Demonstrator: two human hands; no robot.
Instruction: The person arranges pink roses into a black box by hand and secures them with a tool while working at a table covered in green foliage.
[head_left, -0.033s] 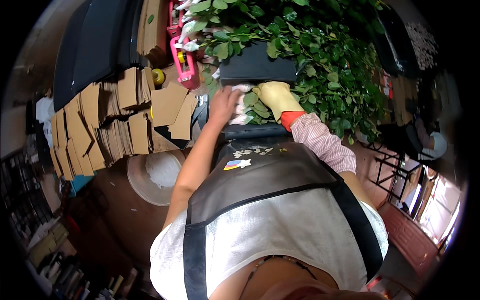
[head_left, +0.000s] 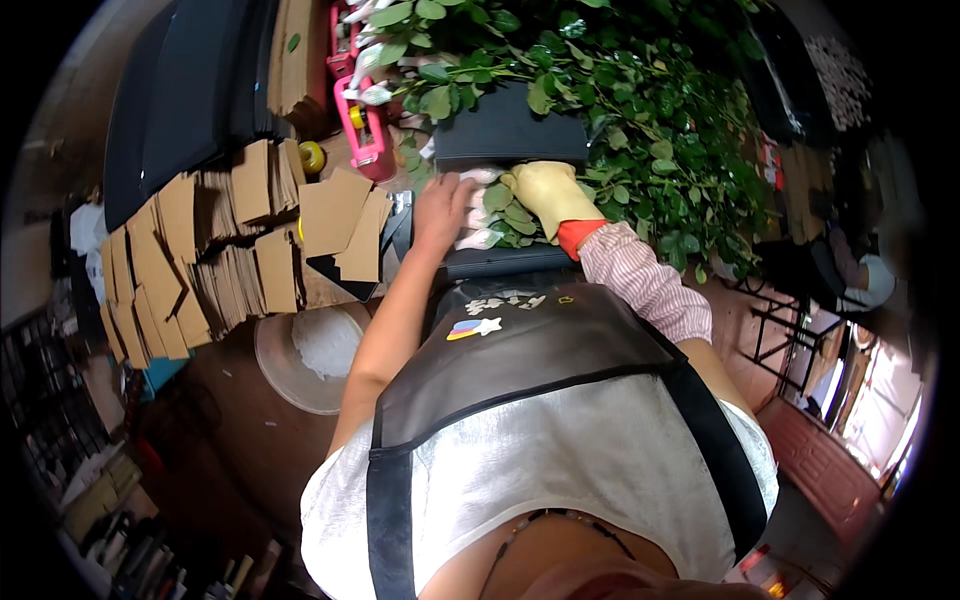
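Leftmost, dark shelving (head_left: 45, 380) fills the dim edge of the room, and upright black panels (head_left: 185, 100) stand above brown cardboard pieces (head_left: 205, 250), too many and too overlapped to count. One yellow roll (head_left: 312, 157), two loose cards (head_left: 335, 215) and two pink tape dispensers (head_left: 366, 145) sit on the brown surface (head_left: 322, 290); below, on the floor (head_left: 220, 420), is one round tub (head_left: 263, 362) with white material inside. Next, the bare left hand (head_left: 440, 212) rests its fingers against pale wrapped buds (head_left: 480, 239), at least three, lying between two dark pieces (head_left: 510, 130), one above and one below; whether its grip closes on any, I cannot tell. Beside them, the yellow-gloved right hand (head_left: 547, 195) curls narrowly over green leaves (head_left: 515, 215), its grip's contents hidden. Heaped foliage (head_left: 660, 150) follows, then one other person (head_left: 875, 285) and a reddish panel (head_left: 815, 460). Since the earlier frame, the view has shifted slightly; both hands keep their places.
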